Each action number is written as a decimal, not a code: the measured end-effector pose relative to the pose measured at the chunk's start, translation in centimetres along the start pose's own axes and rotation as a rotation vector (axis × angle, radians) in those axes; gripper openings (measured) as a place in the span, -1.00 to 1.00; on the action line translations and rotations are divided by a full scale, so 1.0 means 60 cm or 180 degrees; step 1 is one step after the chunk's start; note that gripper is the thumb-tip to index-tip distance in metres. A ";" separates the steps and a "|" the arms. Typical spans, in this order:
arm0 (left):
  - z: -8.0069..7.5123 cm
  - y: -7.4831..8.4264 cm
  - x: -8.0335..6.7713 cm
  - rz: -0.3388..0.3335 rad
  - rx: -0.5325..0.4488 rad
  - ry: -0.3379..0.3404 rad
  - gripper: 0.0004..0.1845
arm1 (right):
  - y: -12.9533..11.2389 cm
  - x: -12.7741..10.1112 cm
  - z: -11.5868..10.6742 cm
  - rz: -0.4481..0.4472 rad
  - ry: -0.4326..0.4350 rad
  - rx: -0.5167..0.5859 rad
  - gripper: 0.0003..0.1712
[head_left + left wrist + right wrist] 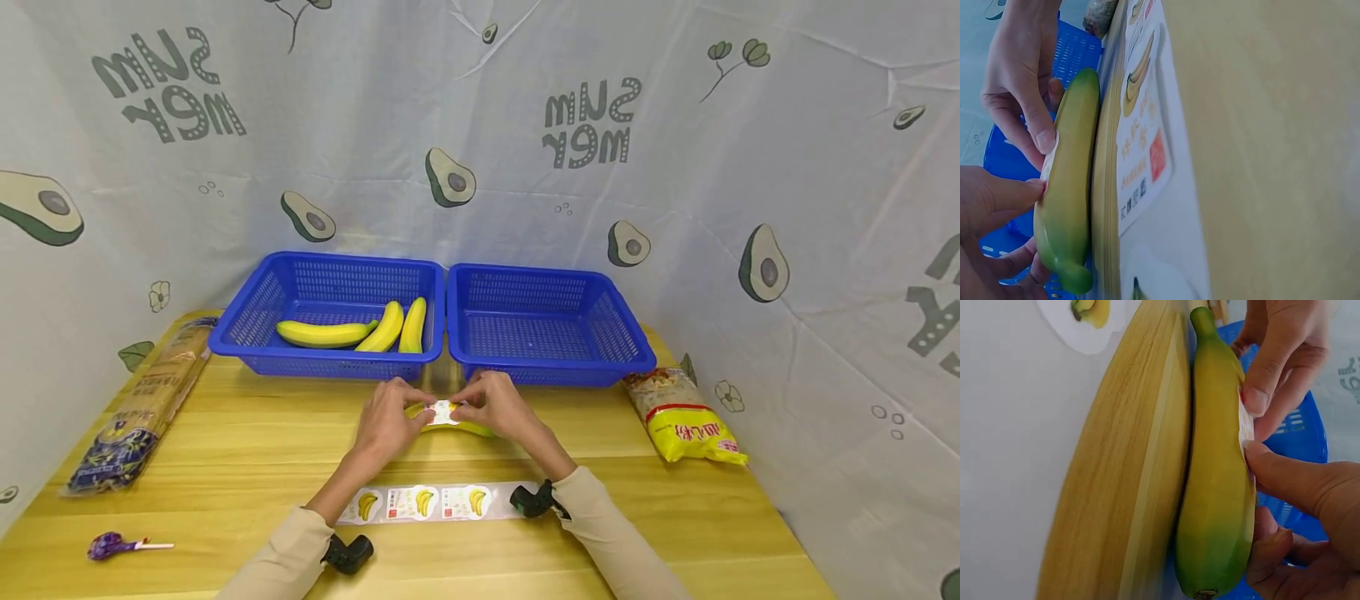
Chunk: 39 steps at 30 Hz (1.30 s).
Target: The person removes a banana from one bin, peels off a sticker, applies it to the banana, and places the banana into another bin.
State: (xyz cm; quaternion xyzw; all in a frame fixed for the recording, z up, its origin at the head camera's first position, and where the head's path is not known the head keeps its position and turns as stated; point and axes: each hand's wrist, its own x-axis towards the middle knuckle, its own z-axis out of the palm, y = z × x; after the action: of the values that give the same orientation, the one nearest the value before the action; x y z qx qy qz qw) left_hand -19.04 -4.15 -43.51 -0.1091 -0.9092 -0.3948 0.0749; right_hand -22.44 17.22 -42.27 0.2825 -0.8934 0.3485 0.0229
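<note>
A yellow banana (476, 428) with green ends lies on the wooden table, in front of the two baskets. On its upper side is a white printed sticker (442, 412). My left hand (385, 419) pinches the sticker's left end between thumb and forefinger, while my right hand (501, 406) does the same at the right end. In the right wrist view, both thumbs are right at the sticker (1245, 428), against the banana's skin. Other fingers of each hand curl near the banana's ends. Between my forearms lies a strip of banana stickers (414, 503) on pale backing.
Two blue baskets stand side by side at the back; the left basket (322, 354) has several bananas (326, 335) in it. Beside the right basket (555, 365) lies a yellow-and-clear food bag (678, 417). A long noodle pack (142, 400) and a purple lollipop (112, 546) lie at left.
</note>
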 end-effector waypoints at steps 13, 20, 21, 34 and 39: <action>0.002 -0.006 -0.001 0.0123 0.0170 -0.0136 -0.67 | -0.002 -0.003 -0.005 -0.0110 -0.0182 -0.0562 -0.70; 0.000 -0.007 0.002 0.0100 0.0146 -0.0178 -0.64 | -0.004 -0.007 -0.009 -0.0048 -0.0177 -0.0496 -0.67; 0.000 -0.008 0.001 0.0076 0.0137 -0.0193 -0.64 | -0.003 -0.009 -0.010 -0.0045 -0.0189 -0.0490 -0.67; -0.006 -0.010 0.001 0.0064 0.0117 -0.0192 -0.65 | 0.001 -0.014 -0.013 -0.0059 -0.0352 -0.0502 -0.61; -0.005 -0.009 0.000 0.0138 0.0126 -0.0177 -0.66 | 0.001 -0.015 -0.015 -0.0093 -0.0446 -0.0410 -0.61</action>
State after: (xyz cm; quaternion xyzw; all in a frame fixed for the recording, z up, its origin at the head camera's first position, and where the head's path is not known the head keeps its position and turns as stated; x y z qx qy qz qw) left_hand -19.18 -4.73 -43.68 -0.1382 -0.9160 -0.3719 0.0603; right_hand -21.85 18.25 -41.84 0.3172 -0.9092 0.2694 -0.0165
